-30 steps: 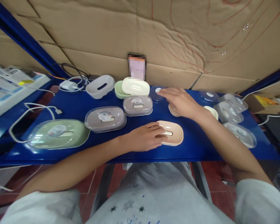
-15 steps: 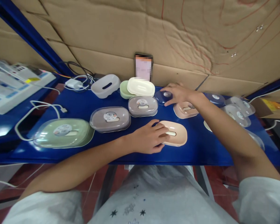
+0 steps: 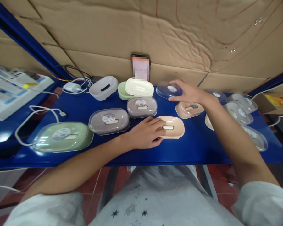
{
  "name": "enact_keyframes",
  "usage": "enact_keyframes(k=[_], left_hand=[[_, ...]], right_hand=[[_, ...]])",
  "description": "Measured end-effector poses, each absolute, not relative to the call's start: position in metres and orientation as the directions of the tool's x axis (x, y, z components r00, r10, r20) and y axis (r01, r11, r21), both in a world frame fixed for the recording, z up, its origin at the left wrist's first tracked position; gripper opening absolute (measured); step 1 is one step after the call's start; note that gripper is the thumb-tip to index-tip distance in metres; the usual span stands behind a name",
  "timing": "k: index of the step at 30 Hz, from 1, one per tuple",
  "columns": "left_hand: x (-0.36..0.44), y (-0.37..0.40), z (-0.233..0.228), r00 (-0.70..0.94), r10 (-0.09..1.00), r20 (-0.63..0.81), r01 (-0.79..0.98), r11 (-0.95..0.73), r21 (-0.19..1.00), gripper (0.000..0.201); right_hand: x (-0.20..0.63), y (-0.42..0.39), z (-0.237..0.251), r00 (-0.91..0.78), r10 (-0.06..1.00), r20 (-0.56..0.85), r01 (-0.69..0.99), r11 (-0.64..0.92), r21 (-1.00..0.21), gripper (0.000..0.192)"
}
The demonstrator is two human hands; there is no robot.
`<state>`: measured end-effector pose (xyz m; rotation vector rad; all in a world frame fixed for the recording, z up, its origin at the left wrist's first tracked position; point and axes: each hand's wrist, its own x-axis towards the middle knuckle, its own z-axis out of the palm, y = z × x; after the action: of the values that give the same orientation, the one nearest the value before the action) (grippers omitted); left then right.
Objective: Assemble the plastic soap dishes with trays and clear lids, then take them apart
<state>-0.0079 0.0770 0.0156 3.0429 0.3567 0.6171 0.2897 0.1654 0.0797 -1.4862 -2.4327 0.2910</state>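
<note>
1. In the head view, gripping a clear lid [image 3: 164, 90] by its 3 o'clock end with the right hand [image 3: 190, 92], spanning its width between thumb and fingers; not showing clearly whether lifted off the bench [image 3: 195, 153].
2. Steadying an open peach box [image 3: 176, 126] with the left hand [image 3: 145, 133], curling fingers over its 9 o'clock end.
3. Holding the clear lid at 12 o'clock from the open peach box, apart from it, and at about 1 o'clock from the left hand, the farther one.
4. Pointing both long axes roughly from 9 to 3 o'clock, nearly parallel.
5. Flanking the clear lid with a lidded peach box [image 3: 186, 111] at 4 o'clock.
</note>
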Motion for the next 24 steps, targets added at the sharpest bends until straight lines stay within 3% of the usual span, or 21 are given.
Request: enact_keyframes(k=[2,7,14,17,21,24], left_hand=[[-0.009,0.077,0.018,0.877,0.218,0.428,0.220,-0.974,0.045,0.018],[-0.013,0.081,0.024,0.817,0.181,0.547,0.235,-0.972,-0.029,0.024],[-0.015,0.093,0.021,0.869,0.250,0.428,0.262,-0.965,0.031,0.037],[-0.015,0.093,0.020,0.882,0.219,0.417,0.243,-0.970,-0.004,0.037],[-0.016,0.093,0.018,0.887,0.186,0.422,0.215,-0.976,-0.023,0.035],[-0.015,0.093,0.015,0.878,0.162,0.451,0.203,-0.978,-0.046,0.029]], right_hand=[[0.293,0.127,0.083,-0.452,0.861,0.234,0.813,0.505,-0.290,0.083],[0.286,0.043,0.055,-0.559,0.788,0.256,0.747,0.614,-0.257,0.068],[0.268,0.030,0.026,-0.606,0.752,0.259,0.733,0.655,-0.186,0.063],[0.266,0.031,0.025,-0.632,0.737,0.241,0.721,0.673,-0.167,0.066],[0.265,0.024,0.025,-0.675,0.706,0.215,0.694,0.706,-0.140,0.084],[0.260,0.018,0.022,-0.651,0.730,0.208,0.731,0.677,-0.088,0.081]])
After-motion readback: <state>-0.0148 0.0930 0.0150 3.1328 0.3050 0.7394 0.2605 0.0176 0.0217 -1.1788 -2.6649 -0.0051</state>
